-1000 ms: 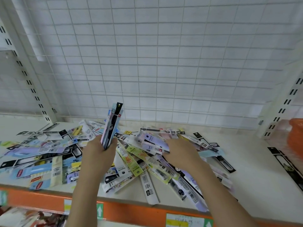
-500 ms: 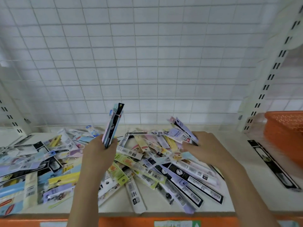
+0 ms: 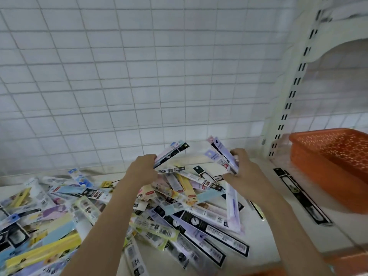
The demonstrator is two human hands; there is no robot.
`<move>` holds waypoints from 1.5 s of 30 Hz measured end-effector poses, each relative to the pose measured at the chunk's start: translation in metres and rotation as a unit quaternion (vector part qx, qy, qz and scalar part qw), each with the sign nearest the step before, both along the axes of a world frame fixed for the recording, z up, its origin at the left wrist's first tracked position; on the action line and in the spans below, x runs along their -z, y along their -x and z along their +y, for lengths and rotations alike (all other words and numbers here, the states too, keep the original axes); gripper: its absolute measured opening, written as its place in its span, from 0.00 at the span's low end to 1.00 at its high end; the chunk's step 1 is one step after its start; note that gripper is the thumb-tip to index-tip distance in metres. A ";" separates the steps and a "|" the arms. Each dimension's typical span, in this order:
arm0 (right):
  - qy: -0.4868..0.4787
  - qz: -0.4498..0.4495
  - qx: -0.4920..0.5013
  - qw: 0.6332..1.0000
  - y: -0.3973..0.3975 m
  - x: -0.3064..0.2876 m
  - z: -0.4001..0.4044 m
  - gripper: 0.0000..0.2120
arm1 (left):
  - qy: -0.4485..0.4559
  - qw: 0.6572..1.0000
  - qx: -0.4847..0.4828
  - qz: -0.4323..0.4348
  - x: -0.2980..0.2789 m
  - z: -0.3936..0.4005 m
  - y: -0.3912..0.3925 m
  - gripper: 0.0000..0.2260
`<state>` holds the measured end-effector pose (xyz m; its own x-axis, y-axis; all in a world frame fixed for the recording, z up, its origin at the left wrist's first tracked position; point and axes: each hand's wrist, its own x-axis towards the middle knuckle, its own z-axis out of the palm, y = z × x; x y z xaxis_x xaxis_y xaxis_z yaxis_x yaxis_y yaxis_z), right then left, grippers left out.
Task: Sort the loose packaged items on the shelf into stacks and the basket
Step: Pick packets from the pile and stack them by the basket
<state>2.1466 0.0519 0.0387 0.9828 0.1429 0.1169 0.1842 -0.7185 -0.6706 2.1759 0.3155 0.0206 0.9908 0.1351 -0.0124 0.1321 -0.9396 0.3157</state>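
White shelf (image 3: pixel 264 232) backed by wire grid (image 3: pixel 139 76); packet bundles are gripped by left hand (image 3: pixel 142 172) and right hand (image 3: pixel 242 173), fingers curled.

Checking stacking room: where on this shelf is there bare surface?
Bare shelf runs between the pile of packets and the orange basket, broken only by one black packet lying beside the basket. Left and centre are crowded with overlapping packets.

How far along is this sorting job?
Early, by the look of it. Done: no finished stacks show. One black packet lies alone beside the orange basket. In hand: the left hand grips a few packets; the right hand grips a lilac bunch. Left: a big loose pile covers the shelf.
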 end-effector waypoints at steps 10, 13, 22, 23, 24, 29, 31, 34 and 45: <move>0.075 -0.008 0.036 0.996 -0.009 -0.003 -0.009 0.09 | -0.058 0.998 0.010 0.029 0.011 0.005 -0.008 0.06; 0.060 -0.010 0.029 0.998 -0.013 -0.001 -0.006 0.09 | -0.071 0.997 0.013 0.034 0.009 0.009 0.001 0.08; 0.014 -0.016 -0.016 1.000 -0.017 -0.009 -0.013 0.12 | 0.045 0.998 -0.023 -0.028 -0.024 -0.004 0.032 0.13; 0.008 -0.025 -0.018 0.999 -0.018 -0.011 -0.017 0.12 | 0.070 0.996 -0.027 -0.044 -0.030 -0.009 0.036 0.12; -0.003 -0.036 -0.020 0.999 -0.020 -0.013 -0.022 0.12 | 0.105 0.992 -0.031 -0.060 -0.036 -0.015 0.040 0.11; -0.054 -0.141 -0.023 0.988 -0.033 -0.014 -0.042 0.10 | 0.241 0.956 -0.073 -0.152 -0.064 -0.066 0.060 0.13; -0.113 -0.182 0.003 0.977 -0.037 -0.010 -0.047 0.10 | 0.257 0.942 -0.084 -0.199 -0.065 -0.089 0.064 0.13; -0.186 -0.184 0.019 0.965 -0.038 0.002 -0.053 0.11 | 0.324 0.908 -0.089 -0.249 -0.058 -0.126 0.065 0.13; -0.215 0.041 0.013 0.976 -0.047 0.056 -0.070 0.07 | 0.505 0.802 -0.135 -0.291 -0.015 -0.233 0.075 0.10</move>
